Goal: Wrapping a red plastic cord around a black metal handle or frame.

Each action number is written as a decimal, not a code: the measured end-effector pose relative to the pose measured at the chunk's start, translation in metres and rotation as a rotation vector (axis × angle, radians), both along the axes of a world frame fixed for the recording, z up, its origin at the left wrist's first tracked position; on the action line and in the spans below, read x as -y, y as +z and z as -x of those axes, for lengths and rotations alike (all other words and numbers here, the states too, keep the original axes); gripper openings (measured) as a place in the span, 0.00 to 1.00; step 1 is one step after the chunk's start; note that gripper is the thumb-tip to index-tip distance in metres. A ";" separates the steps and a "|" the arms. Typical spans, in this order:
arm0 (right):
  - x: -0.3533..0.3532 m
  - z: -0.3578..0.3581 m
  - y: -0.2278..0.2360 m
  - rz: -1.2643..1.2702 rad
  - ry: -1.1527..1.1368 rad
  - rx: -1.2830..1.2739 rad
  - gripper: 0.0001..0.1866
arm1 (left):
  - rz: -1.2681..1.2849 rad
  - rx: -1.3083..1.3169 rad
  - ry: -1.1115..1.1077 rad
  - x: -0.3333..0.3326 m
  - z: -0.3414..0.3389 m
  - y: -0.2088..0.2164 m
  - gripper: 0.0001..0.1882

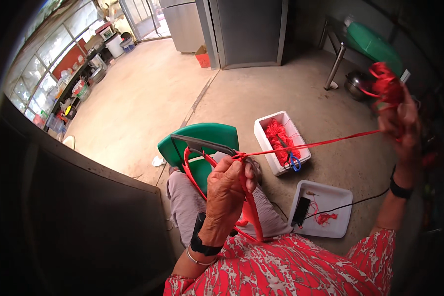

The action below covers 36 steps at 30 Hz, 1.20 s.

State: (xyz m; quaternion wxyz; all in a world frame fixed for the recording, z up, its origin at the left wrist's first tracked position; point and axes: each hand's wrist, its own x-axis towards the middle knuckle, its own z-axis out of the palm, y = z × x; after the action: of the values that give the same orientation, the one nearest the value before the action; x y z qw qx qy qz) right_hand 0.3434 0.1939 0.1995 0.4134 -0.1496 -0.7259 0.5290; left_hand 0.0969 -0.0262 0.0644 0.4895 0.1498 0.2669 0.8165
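Observation:
My left hand [227,185] is closed in front of my lap, pinching red cord where it meets a dark frame [209,144] partly wrapped in red. The frame's red-covered bars run down over my legs, and its far end reaches over a green chair seat [202,129]. Raised at the far right, my right hand [402,121] grips a looped bundle of red cord [385,86], slightly blurred. From that bundle a red cord [320,143] stretches taut across to my left fingers. What kind of object the frame is, I cannot tell.
Beyond my knees stands a white foam box [278,170] with red cord and blue-handled scissors [294,162]. A white tray [343,224] nearby holds a black phone-like slab [301,211] and cord scraps. A dark cable crosses the tray. A metal-legged table [336,66] stands at the back right.

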 end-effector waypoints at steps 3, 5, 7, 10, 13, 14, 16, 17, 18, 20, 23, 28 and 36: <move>-0.008 0.005 -0.030 0.065 0.100 -0.002 0.28 | -0.006 0.019 -0.016 -0.004 -0.003 0.003 0.07; 0.018 0.034 -0.063 0.346 0.024 -0.036 0.27 | 0.010 0.010 -0.002 -0.004 -0.007 0.002 0.07; 0.044 0.074 -0.072 0.539 0.233 0.054 0.25 | 0.036 0.000 0.039 -0.005 -0.007 0.003 0.07; 0.075 0.120 -0.075 0.540 0.419 0.249 0.15 | 0.030 -0.001 0.005 -0.010 -0.005 0.001 0.07; 0.088 0.137 -0.089 0.434 0.445 0.273 0.10 | 0.053 0.028 0.002 -0.013 -0.010 0.002 0.07; 0.087 0.137 -0.090 0.434 0.444 0.274 0.10 | 0.054 0.029 0.001 -0.013 -0.010 0.003 0.07; 0.083 0.135 -0.090 0.421 0.422 0.335 0.10 | 0.080 -0.017 -0.024 -0.015 -0.011 0.004 0.09; 0.083 0.134 -0.092 0.378 0.348 0.409 0.09 | 0.080 -0.015 -0.026 -0.016 -0.010 0.004 0.09; 0.082 0.132 -0.089 0.379 0.343 0.411 0.09 | 0.076 -0.002 -0.030 -0.017 -0.011 0.003 0.09; 0.078 0.128 -0.079 0.436 0.363 0.372 0.09 | 0.069 0.013 -0.036 -0.018 -0.010 0.001 0.08; 0.072 0.118 -0.070 0.375 0.331 0.437 0.11 | 0.039 0.008 -0.050 -0.015 -0.005 -0.005 0.08; 0.058 0.104 -0.039 0.209 0.084 0.415 0.13 | 0.061 -0.021 -0.068 -0.013 -0.004 -0.006 0.08; 0.046 0.084 -0.021 0.061 0.129 0.195 0.16 | 0.011 0.016 -0.068 -0.012 -0.002 -0.008 0.08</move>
State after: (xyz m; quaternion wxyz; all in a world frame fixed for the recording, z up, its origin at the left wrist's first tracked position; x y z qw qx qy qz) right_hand 0.2596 0.1476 0.1782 0.3009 -0.1659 -0.7544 0.5593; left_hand 0.0993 -0.0138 0.0566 0.5197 0.1496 0.2623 0.7992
